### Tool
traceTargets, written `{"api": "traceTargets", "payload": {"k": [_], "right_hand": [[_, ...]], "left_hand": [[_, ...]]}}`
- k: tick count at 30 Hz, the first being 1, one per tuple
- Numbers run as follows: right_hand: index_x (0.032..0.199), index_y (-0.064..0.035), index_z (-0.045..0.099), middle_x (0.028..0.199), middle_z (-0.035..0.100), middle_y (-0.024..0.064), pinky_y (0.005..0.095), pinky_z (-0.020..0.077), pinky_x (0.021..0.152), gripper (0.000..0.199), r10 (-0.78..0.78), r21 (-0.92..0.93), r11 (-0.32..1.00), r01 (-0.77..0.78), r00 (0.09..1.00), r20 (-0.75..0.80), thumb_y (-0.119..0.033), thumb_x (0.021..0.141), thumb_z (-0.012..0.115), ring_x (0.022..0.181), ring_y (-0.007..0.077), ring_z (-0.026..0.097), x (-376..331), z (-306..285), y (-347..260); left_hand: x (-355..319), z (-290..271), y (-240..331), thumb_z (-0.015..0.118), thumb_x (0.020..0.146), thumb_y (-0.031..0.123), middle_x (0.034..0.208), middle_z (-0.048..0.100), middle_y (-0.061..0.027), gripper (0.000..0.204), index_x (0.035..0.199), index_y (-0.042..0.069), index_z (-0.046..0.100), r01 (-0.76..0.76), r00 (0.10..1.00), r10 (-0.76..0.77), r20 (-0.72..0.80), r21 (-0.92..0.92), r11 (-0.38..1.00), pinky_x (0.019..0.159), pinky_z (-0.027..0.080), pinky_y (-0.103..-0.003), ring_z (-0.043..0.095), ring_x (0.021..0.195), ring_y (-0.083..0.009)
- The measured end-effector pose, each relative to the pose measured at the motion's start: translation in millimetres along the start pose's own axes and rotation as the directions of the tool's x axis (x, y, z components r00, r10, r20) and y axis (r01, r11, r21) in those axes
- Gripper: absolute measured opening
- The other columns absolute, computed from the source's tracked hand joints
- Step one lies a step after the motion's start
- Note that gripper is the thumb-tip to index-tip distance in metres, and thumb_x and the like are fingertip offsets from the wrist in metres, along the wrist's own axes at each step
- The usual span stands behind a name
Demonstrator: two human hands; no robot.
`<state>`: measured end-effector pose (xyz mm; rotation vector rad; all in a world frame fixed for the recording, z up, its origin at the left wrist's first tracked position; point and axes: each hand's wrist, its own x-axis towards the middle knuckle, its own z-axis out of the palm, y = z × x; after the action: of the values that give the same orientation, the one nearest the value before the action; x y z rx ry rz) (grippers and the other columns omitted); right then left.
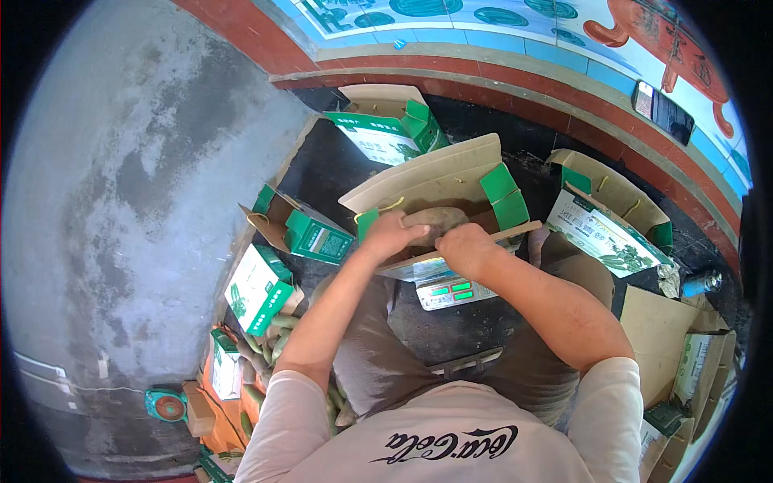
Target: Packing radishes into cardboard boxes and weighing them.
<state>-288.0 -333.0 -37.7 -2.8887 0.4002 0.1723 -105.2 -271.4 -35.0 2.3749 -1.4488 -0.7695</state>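
And now, in the mouth of the open box [419,179], 1 long, grey-brown vegetable [435,216] is clasped by the left hand [388,235] and the right hand [467,248] (1 near each end). Apparently perched on the scale [460,295], the box could be tipped if the vegetable were dropped off-centre.

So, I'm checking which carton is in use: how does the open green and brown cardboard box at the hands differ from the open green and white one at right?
The left hand and right hand grip a long brownish vegetable at the central box; no hand touches the box at right.
The central box shows mostly brown inside, the box at right a broad white printed side.
Both stand open, with green end flaps.
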Motion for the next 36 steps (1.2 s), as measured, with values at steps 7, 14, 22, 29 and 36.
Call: {"api": "traceTargets", "payload": {"k": [7, 14, 22, 29, 36], "right_hand": [[0.089, -0.0062, 0.064, 0.084, 0.067, 0.0131, 0.0392, 0.0515, 0.068, 0.017, 0.020, 0.010, 1.000, -0.020, 0.999, -0.030, -0.009, 0.079, 0.050, 0.082, 0.0275, 0.066, 5.1, 4.2, 2.1], [0.084, -0.0060, 0.068, 0.088, 0.068, 0.0128, 0.0388, 0.0519, 0.071, 0.018, 0.015, 0.048, 0.999, -0.011, 0.996, -0.088, -0.010, 0.078, 0.051, 0.085, 0.0269, 0.066, 3.8, 1.1, -3.3], [0.082, -0.0055, 0.066, 0.082, 0.067, 0.0140, 0.0390, 0.0521, 0.068, 0.016, -0.011, 0.021, 1.000, 0.015, 0.988, -0.154, -0.008, 0.076, 0.051, 0.081, 0.0286, 0.066, 6.9, 10.7, 4.9], [0.084, -0.0061, 0.064, 0.080, 0.067, 0.0132, 0.0391, 0.0518, 0.067, 0.015, 0.016, 0.004, 1.000, -0.016, 0.997, -0.082, -0.006, 0.076, 0.052, 0.080, 0.0286, 0.065, 9.1, 1.6, 3.3], [0.082, -0.0062, 0.061, 0.074, 0.065, 0.0115, 0.0375, 0.0515, 0.064, 0.009, 0.018, -0.042, 0.999, -0.024, 0.992, -0.122, -0.007, 0.076, 0.054, 0.075, 0.0267, 0.065, 4.2, 5.6, 6.2]], "left_hand": [[13.3, 30.7, -0.1, 0.065, 0.081, 0.024, 0.091, 0.066, -0.0161, 0.038, 0.108, -0.003, 0.060, -0.175, 0.982, 0.185, 0.029, -0.213, 0.961, 0.076, 0.049, -0.032, 0.064, 0.084, -0.0213], [-37.7, -23.0, -8.0, 0.061, 0.084, 0.012, 0.099, 0.066, -0.0133, 0.031, 0.113, 0.000, 0.057, -0.244, 0.952, 0.207, -0.227, -0.150, 0.958, 0.082, 0.048, -0.028, 0.062, 0.093, -0.0172], [-101.7, -54.3, -88.7, 0.058, 0.086, 0.007, 0.095, 0.067, -0.0122, 0.025, 0.110, 0.000, 0.058, -0.279, 0.722, -0.017, -0.692, -0.313, 0.908, 0.079, 0.049, -0.027, 0.063, 0.089, -0.0148], [-143.5, -15.5, -175.0, 0.061, 0.082, 0.008, 0.086, 0.066, -0.0185, 0.018, 0.099, 0.002, 0.062, 0.096, 0.718, -0.122, -0.685, -0.077, 0.992, 0.070, 0.051, -0.035, 0.066, 0.077, -0.0280], [-169.4, 88.6, -272.8, 0.049, 0.085, 0.012, 0.086, 0.064, -0.0199, 0.018, 0.096, 0.009, 0.063, 0.403, 0.844, -0.340, -0.414, 0.073, 0.912, 0.070, 0.051, -0.043, 0.062, 0.082, -0.0363]]}}
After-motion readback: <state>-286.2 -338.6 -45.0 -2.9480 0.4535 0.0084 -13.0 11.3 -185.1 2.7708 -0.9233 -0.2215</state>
